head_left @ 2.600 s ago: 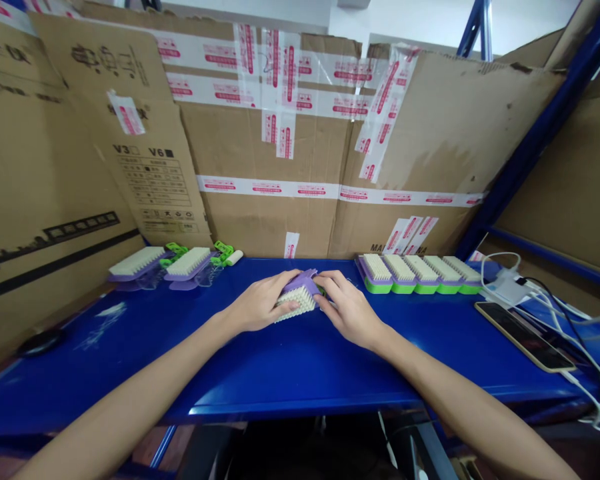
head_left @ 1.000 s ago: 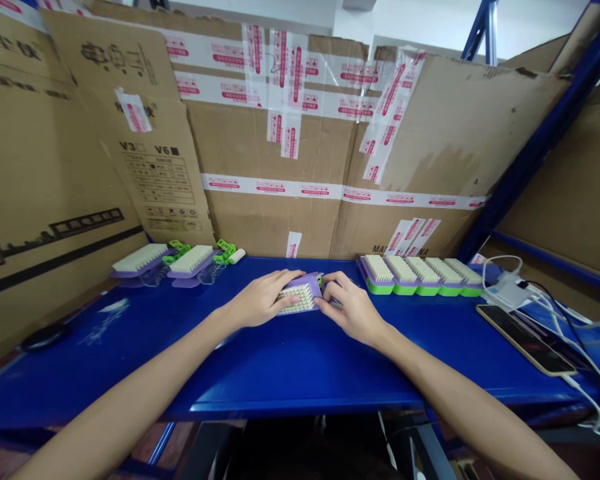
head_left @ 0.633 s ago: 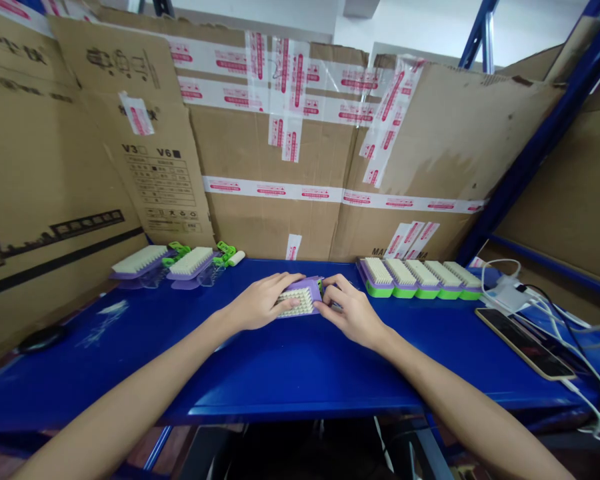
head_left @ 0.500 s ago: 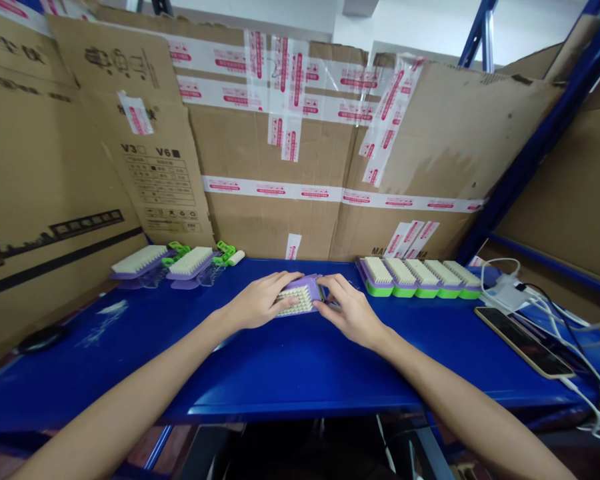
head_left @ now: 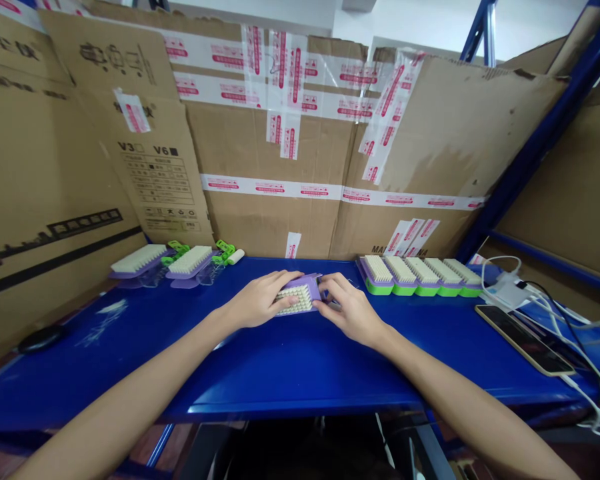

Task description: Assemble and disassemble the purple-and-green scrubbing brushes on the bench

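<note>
Between my hands, above the middle of the blue table (head_left: 280, 373), is a purple scrubbing brush (head_left: 300, 297) with cream bristles facing up toward me. My left hand (head_left: 265, 299) grips its left side, the thumb lying over the bristles and the fingers along the far edge. At the brush's right end my right hand (head_left: 347, 307) closes with bent fingers and thumb. Whatever small part those right fingertips pinch is mostly hidden by the fingers.
Two purple brushes (head_left: 190, 261) with clear parts and green pieces (head_left: 225, 252) lie at the back left. Several green-and-purple brushes (head_left: 420, 277) form a row at the back right. A phone (head_left: 525, 340) and white cables (head_left: 555, 320) lie far right. Cardboard walls (head_left: 275, 220) enclose the back.
Both hands stay around the brush in nearly the same place. My right fingers have shifted slightly at its right end, and the green bit seen there before is now hidden.
</note>
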Demonstrator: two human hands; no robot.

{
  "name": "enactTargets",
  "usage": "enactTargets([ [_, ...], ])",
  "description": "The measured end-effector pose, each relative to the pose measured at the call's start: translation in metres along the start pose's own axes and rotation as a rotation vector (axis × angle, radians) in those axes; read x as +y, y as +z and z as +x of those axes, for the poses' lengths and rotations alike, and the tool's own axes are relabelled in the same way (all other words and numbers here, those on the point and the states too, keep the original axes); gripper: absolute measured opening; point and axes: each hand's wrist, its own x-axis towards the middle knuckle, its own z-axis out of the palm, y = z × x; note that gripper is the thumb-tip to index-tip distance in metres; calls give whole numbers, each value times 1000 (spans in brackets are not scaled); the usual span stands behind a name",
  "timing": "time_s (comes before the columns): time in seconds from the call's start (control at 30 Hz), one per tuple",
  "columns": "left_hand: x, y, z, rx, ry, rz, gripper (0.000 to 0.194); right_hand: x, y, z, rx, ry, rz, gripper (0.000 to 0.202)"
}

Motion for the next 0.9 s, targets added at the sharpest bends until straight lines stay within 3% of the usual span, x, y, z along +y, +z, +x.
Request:
enactTargets([
  [0.07, 0, 0, 0, 4, 2, -3, 61, 0, 0, 0, 2, 9, 11, 20],
  [0.17, 0, -1, 0, 4, 0, -3, 61, 0, 0, 1, 3, -22, -34, 6],
  [0.3, -1, -1, 0, 3, 4, 9, 62, -1, -1, 1, -8, -22, -75, 5],
  [0.4, -1, 0, 0, 6, 7, 13, 62, -1, -2, 0, -13, -14, -70, 18],
  [0.53, -2, 1, 0, 3, 5, 11, 61, 0, -1, 0, -11, -26, -86, 6],
  [0.67, -4, 2, -1, 3, 6, 19, 63, 0, 0, 1, -18, -17, -79, 17],
  [0.77, -5, 3, -1, 9, 10, 23, 63, 1, 0, 1, -16, -33, -90, 7],
  [0.83, -5, 3, -1, 17, 14, 30, 61, 2, 0, 1, -18, -45, -103, 15],
  [0.9, -6, 3, -1, 21, 19, 33, 61, 1, 0, 1, -20, -41, -98, 9],
])
